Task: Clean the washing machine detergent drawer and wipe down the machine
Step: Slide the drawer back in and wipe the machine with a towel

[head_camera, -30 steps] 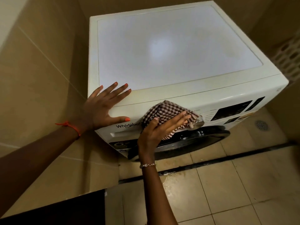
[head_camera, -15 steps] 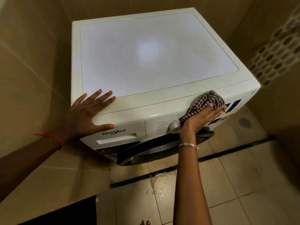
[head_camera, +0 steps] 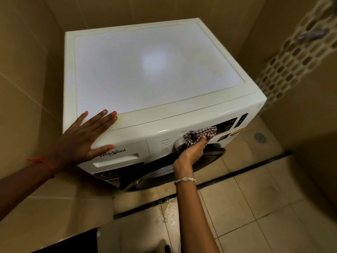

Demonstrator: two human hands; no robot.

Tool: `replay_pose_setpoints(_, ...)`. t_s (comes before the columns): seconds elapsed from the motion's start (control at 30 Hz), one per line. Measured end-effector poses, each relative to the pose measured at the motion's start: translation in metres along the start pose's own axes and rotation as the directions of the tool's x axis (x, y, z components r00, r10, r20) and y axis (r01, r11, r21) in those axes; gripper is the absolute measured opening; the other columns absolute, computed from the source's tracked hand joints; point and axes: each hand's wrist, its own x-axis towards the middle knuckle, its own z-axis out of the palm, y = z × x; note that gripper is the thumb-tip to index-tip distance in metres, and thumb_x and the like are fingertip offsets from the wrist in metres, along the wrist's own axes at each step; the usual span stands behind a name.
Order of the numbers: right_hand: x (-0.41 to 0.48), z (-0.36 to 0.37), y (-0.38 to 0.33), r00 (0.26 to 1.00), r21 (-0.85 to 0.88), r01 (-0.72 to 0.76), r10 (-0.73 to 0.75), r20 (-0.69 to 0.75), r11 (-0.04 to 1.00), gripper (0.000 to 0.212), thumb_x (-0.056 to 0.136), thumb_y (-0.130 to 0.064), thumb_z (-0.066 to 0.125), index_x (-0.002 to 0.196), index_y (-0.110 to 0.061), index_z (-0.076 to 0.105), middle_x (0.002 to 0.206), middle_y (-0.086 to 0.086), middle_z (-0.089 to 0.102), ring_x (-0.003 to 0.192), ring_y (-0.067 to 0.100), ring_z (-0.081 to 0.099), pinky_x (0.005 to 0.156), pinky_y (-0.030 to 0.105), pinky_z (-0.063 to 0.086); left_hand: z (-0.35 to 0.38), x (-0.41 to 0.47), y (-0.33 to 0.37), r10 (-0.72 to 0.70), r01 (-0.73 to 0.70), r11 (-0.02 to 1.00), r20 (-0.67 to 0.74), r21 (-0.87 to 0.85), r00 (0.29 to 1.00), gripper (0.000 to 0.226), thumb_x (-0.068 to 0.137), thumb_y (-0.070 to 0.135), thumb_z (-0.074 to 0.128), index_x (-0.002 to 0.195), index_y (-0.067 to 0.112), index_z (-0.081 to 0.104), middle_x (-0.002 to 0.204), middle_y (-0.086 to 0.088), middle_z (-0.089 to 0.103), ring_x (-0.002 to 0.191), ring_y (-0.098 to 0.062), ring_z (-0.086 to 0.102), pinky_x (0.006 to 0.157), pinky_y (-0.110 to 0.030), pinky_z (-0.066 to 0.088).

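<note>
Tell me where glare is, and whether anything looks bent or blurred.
Head view: a round glare spot lies on the washing machine top; the wide lens bends the machine's edges; the checked cloth in the right hand looks slightly blurred; light is dim, yellowish.

The white front-loading washing machine (head_camera: 155,73) stands upright. Its detergent drawer (head_camera: 135,148) sits closed, left of the dial (head_camera: 177,144); a bunched checkered cloth (head_camera: 198,135) touches the dial's right side.
</note>
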Motion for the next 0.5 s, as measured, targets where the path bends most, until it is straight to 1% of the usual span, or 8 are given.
replay_pose_setpoints(0.1, 0.003, -0.007, -0.012, 0.993, -0.059, 0.096, -0.092, 0.069, 0.994, 0.057, 0.096, -0.047, 0.035, 0.148, -0.030, 0.021, 0.147, 0.001, 0.036, 0.116, 0.013, 0.040, 0.099, 0.030, 0.032, -0.003, 0.001, 0.003, -0.017, 0.017, 1.000, 0.026, 0.020, 1.000, 0.080, 0.090, 0.066, 0.014, 0.145, 0.009, 0.029, 0.152, -0.005, 0.029, 0.140, -0.016, 0.024, 0.110, -0.051, 0.025)
replay_pose_setpoints(0.13, 0.008, -0.008, -0.017, 0.990, -0.073, 0.107, -0.099, 0.095, 0.992, 0.056, 0.098, -0.045, 0.033, 0.149, -0.030, 0.018, 0.148, 0.002, 0.034, 0.116, 0.014, 0.040, 0.097, 0.030, 0.031, -0.003, 0.001, 0.003, -0.020, 0.020, 1.000, 0.037, 0.025, 0.999, 0.080, 0.090, 0.066, 0.014, 0.145, 0.009, 0.028, 0.152, -0.006, 0.030, 0.141, -0.015, 0.022, 0.110, -0.051, 0.023)
replay_pose_setpoints(0.2, 0.024, -0.007, -0.035, 0.984, -0.095, 0.148, -0.138, 0.110, 0.984, 0.056, 0.099, -0.042, 0.030, 0.150, -0.031, 0.010, 0.153, 0.005, 0.025, 0.127, 0.022, 0.036, 0.098, 0.032, 0.030, -0.006, 0.003, 0.007, -0.007, 0.005, 0.999, 0.055, 0.032, 0.998, 0.077, 0.091, 0.064, 0.015, 0.146, 0.012, 0.024, 0.152, -0.007, 0.029, 0.144, -0.014, 0.015, 0.112, -0.050, 0.018)
replay_pose_setpoints(0.23, 0.032, -0.006, -0.044, 0.980, -0.105, 0.183, -0.172, 0.104, 0.977, 0.056, 0.100, -0.042, 0.028, 0.150, -0.033, 0.005, 0.156, 0.004, 0.018, 0.134, 0.025, 0.031, 0.102, 0.035, 0.028, -0.006, 0.006, 0.011, 0.023, -0.025, 0.999, 0.057, 0.036, 0.998, 0.075, 0.091, 0.063, 0.016, 0.148, 0.014, 0.021, 0.153, -0.007, 0.028, 0.145, -0.013, 0.012, 0.113, -0.050, 0.015)
replay_pose_setpoints(0.3, 0.052, 0.002, -0.068, 0.965, -0.131, 0.259, -0.252, 0.068, 0.957, 0.056, 0.100, -0.042, 0.026, 0.150, -0.034, 0.000, 0.159, 0.001, 0.006, 0.142, 0.026, 0.019, 0.109, 0.040, 0.021, -0.005, 0.026, 0.029, 0.135, -0.137, 0.989, 0.053, 0.049, 0.989, 0.073, 0.091, 0.061, 0.022, 0.148, 0.016, 0.018, 0.154, -0.005, 0.026, 0.144, -0.013, 0.013, 0.113, -0.050, 0.014)
replay_pose_setpoints(0.37, 0.069, 0.012, -0.092, 0.931, -0.143, 0.358, -0.364, -0.019, 0.923, 0.055, 0.101, -0.038, 0.027, 0.150, -0.032, 0.003, 0.159, 0.000, 0.003, 0.144, 0.024, 0.013, 0.110, 0.038, 0.017, -0.003, 0.063, 0.057, 0.243, -0.245, 0.968, 0.042, 0.050, 0.969, 0.073, 0.090, 0.060, 0.028, 0.148, 0.016, 0.020, 0.154, -0.002, 0.023, 0.143, -0.013, 0.016, 0.114, -0.050, 0.013)
replay_pose_setpoints(0.43, 0.077, 0.018, -0.104, 0.903, -0.165, 0.404, -0.421, -0.088, 0.900, 0.052, 0.102, -0.035, 0.027, 0.150, -0.030, 0.008, 0.159, 0.001, 0.006, 0.144, 0.023, 0.012, 0.110, 0.035, 0.017, -0.003, 0.109, 0.086, 0.286, -0.286, 0.958, 0.002, 0.011, 0.958, 0.073, 0.089, 0.058, 0.031, 0.149, 0.017, 0.018, 0.156, 0.000, 0.018, 0.144, -0.012, 0.013, 0.115, -0.048, 0.010)
replay_pose_setpoints(0.5, 0.075, 0.015, -0.098, 0.910, -0.188, 0.388, -0.407, -0.077, 0.902, 0.052, 0.101, -0.041, 0.026, 0.149, -0.034, 0.008, 0.159, -0.002, 0.003, 0.145, 0.019, 0.007, 0.112, 0.036, 0.015, -0.003, 0.154, 0.114, 0.283, -0.286, 0.956, -0.040, -0.068, 0.958, 0.073, 0.090, 0.058, 0.030, 0.149, 0.021, 0.012, 0.157, 0.004, 0.011, 0.145, -0.010, 0.007, 0.117, -0.043, 0.007)
